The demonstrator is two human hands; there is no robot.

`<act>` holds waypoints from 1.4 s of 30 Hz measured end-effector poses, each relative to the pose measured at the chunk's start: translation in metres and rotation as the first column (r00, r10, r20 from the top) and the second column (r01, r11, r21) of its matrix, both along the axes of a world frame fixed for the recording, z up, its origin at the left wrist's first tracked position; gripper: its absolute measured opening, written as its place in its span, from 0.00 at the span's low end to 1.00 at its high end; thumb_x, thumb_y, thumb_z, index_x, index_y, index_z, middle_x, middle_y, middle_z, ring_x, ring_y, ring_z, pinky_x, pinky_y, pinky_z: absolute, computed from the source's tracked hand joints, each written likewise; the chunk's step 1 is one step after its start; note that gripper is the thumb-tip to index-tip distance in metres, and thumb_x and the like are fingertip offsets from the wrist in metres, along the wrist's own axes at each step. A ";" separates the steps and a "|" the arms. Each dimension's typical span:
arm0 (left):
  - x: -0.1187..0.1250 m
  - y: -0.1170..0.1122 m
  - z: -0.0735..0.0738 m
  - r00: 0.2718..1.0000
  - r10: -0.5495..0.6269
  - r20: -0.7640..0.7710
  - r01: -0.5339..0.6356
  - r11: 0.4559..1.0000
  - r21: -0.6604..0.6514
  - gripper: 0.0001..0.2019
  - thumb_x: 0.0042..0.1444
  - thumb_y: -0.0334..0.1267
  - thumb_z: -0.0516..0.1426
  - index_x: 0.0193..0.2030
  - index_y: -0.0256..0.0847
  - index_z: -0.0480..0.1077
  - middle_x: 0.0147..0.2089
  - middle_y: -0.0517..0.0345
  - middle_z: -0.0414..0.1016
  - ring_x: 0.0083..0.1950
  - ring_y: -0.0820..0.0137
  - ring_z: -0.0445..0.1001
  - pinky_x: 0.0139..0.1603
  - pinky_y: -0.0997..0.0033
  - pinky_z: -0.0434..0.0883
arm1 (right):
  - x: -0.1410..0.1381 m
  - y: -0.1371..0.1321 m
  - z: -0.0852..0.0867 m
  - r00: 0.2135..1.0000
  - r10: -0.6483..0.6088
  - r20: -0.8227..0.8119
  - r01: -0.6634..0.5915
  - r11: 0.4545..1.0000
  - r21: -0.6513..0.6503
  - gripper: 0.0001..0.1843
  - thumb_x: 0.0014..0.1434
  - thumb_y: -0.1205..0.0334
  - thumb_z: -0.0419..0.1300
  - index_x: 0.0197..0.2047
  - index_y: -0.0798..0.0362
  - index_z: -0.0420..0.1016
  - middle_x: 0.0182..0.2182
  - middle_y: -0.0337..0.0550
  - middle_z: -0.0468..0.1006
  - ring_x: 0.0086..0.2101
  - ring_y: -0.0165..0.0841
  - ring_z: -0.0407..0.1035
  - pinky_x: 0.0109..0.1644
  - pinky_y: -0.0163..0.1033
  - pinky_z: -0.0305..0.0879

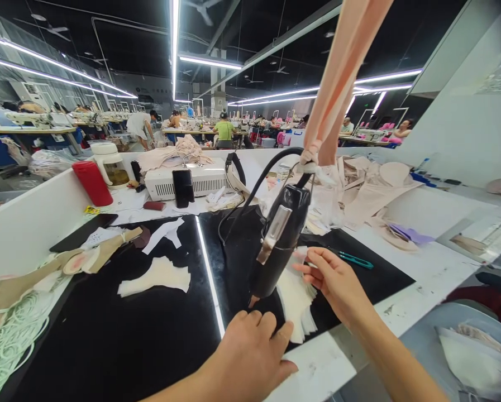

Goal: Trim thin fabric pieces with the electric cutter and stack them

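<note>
A black corded hand tool [284, 240] with a metal lever and a copper-coloured tip hangs tilted from a knotted peach fabric strip [336, 84]. My left hand [252, 349] rests palm down just below the tip, thumb apart; its bent fingertips are hidden, and no held thing shows. Behind and right of the tool, a stack of cream fabric pieces [294, 304] lies fanned on the black mat [141, 335]. At the stack's upper end, my right hand [334, 279] pinches a thin whitish fabric piece [301, 254] between thumb and fingers.
Cream [156, 277] and white cut pieces [164, 234] lie on the mat's left. A teal cutter [354, 259] is to the right. Behind stand a phone [183, 188], a white machine [158, 184] and a red bottle [92, 183]. Beige fabric heaps [367, 184] fill the back right.
</note>
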State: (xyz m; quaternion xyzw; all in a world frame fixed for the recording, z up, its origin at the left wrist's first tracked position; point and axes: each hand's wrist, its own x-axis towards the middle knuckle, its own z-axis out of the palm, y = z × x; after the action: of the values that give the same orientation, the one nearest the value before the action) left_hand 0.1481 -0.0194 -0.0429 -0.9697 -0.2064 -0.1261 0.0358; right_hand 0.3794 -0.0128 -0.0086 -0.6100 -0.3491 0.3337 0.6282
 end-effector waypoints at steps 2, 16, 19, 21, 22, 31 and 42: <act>0.000 0.002 0.000 1.000 -0.019 0.017 0.019 1.000 -0.001 0.31 0.65 0.61 0.59 0.65 0.42 0.66 0.40 0.55 0.76 0.37 0.61 0.77 0.34 0.62 0.69 | 0.004 0.016 0.005 0.996 -0.053 -0.070 0.060 0.994 0.091 0.14 0.70 0.54 0.63 0.52 0.55 0.75 0.47 0.45 0.80 0.41 0.35 0.78 0.43 0.44 0.78; -0.007 0.007 0.008 0.993 -0.062 0.098 0.080 0.978 -0.195 0.27 0.69 0.53 0.57 0.69 0.43 0.64 0.43 0.54 0.78 0.39 0.61 0.78 0.38 0.63 0.72 | -0.016 -0.030 0.043 0.986 -0.121 -0.116 0.161 0.879 0.448 0.16 0.67 0.46 0.61 0.36 0.49 0.76 0.26 0.35 0.70 0.29 0.30 0.66 0.31 0.33 0.65; -0.015 0.010 0.025 0.990 -0.045 0.137 0.097 0.910 -0.404 0.20 0.72 0.45 0.54 0.67 0.44 0.67 0.45 0.54 0.80 0.43 0.62 0.79 0.45 0.64 0.73 | -0.034 -0.056 0.038 0.996 -0.048 -0.073 0.073 0.922 0.380 0.19 0.65 0.40 0.62 0.35 0.47 0.77 0.22 0.36 0.69 0.26 0.32 0.64 0.28 0.34 0.64; -0.021 0.014 0.038 0.977 0.035 0.212 0.101 0.794 -0.600 0.17 0.73 0.42 0.50 0.63 0.47 0.71 0.46 0.56 0.81 0.46 0.64 0.79 0.48 0.66 0.72 | -0.048 -0.066 0.033 0.998 0.021 -0.055 -0.001 0.941 0.338 0.21 0.64 0.37 0.60 0.35 0.46 0.76 0.20 0.36 0.69 0.24 0.32 0.63 0.26 0.35 0.63; -0.023 0.016 0.044 0.965 0.094 0.246 0.108 0.711 -0.695 0.16 0.73 0.41 0.49 0.60 0.48 0.74 0.46 0.57 0.81 0.46 0.65 0.78 0.49 0.66 0.71 | -0.056 -0.069 0.031 0.997 0.059 -0.049 -0.041 0.947 0.317 0.22 0.64 0.35 0.59 0.34 0.46 0.76 0.20 0.36 0.69 0.23 0.32 0.63 0.25 0.35 0.62; -0.042 0.026 0.052 0.810 0.552 0.199 0.246 -0.011 -0.969 0.17 0.53 0.51 0.64 0.40 0.37 0.76 0.33 0.61 0.74 0.32 0.73 0.68 0.35 0.73 0.65 | -0.105 -0.066 0.004 0.948 0.317 -0.030 -0.309 0.938 0.156 0.27 0.64 0.33 0.55 0.31 0.48 0.77 0.24 0.41 0.75 0.26 0.36 0.69 0.33 0.40 0.68; -0.099 0.039 0.059 0.735 0.667 0.120 0.152 0.011 -0.988 0.20 0.51 0.53 0.68 0.39 0.36 0.77 0.31 0.62 0.72 0.28 0.78 0.60 0.28 0.74 0.55 | -0.122 -0.062 -0.004 0.970 0.234 -0.070 -0.243 0.955 -0.172 0.22 0.52 0.42 0.71 0.44 0.46 0.82 0.35 0.42 0.82 0.35 0.35 0.76 0.38 0.36 0.76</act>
State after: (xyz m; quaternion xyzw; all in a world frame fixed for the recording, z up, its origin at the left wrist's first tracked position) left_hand 0.0495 0.0192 0.0165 -0.5678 -0.4227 -0.2292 -0.6682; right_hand 0.2576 -0.0746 -0.0122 -0.6091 -0.3732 0.4522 0.5341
